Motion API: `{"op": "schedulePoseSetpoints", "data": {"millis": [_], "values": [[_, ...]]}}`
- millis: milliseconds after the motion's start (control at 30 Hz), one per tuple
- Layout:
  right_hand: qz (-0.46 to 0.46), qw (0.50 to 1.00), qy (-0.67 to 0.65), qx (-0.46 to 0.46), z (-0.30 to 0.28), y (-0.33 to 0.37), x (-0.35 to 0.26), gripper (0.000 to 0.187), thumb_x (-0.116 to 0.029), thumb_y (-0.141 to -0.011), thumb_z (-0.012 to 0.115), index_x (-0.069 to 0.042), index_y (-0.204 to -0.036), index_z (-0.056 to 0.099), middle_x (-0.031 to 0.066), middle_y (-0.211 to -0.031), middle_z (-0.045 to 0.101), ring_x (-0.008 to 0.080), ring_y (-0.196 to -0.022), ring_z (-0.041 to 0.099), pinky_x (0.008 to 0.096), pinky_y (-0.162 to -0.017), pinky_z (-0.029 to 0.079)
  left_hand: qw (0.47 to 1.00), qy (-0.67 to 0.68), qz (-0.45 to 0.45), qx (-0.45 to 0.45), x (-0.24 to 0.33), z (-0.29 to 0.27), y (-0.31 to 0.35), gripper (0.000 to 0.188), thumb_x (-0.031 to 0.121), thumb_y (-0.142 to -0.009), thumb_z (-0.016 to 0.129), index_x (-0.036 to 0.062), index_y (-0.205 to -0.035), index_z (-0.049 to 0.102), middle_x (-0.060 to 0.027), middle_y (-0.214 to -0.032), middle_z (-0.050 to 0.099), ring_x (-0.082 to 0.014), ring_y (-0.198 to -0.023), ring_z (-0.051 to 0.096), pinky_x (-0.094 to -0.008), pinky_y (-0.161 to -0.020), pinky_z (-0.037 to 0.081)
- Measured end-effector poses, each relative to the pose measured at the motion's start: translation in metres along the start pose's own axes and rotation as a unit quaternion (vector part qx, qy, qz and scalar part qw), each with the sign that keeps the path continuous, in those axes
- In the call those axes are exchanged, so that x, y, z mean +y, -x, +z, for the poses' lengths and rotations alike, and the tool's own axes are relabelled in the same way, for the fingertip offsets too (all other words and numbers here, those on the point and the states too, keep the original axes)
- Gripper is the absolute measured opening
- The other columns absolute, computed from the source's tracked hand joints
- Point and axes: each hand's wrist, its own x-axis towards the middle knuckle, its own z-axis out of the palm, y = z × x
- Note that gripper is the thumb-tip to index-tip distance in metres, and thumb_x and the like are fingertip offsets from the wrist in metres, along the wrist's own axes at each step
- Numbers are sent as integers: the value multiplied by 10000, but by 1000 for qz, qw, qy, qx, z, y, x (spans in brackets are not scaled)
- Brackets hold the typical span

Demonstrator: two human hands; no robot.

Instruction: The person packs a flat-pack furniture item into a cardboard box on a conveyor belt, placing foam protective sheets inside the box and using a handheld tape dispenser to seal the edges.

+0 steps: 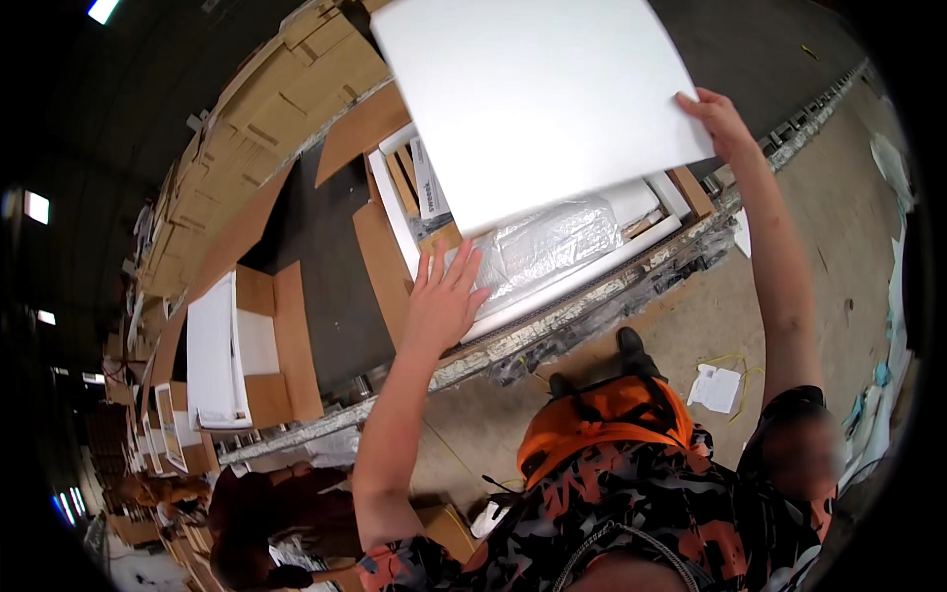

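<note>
White foam sheet, large and flat (538, 99), is pinched at its corner by the right hand (718, 120); below the sheet, the left hand (444, 301) rests open-palmed on the open cardboard box (380, 261).

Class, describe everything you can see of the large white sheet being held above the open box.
The large white sheet is a plain, smooth, roughly square panel that looks like foam or board. It is tilted above the open cardboard box, covering much of its contents. The right hand grips its right edge. The left hand is off it, resting lower on the plastic-wrapped contents.
</note>
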Motion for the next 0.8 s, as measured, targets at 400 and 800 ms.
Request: {"op": "schedulePoseSetpoints", "data": {"millis": [400,800], "values": [[-15,992,-119,29,-9,-5,-4,387,-207,-864,672,52,-1139,585,100,-972,666,163,-833,649,286,-737,522,943,-4,-59,-329,21,7,-31,740,523,-968,259,61,-1495,19,-175,-1555,-20,-401,-1422,-45,-526,-1132,6],[17,979,-179,96,-8,-1,2,371,-170,-864,668,59,-1139,568,128,-987,652,180,-845,650,309,-745,529,980,27,114,-160,100,38,-120,631,437,-950,408,86,-1456,270,-149,-1521,211,-442,-1386,151,-542,-1130,103]]}}
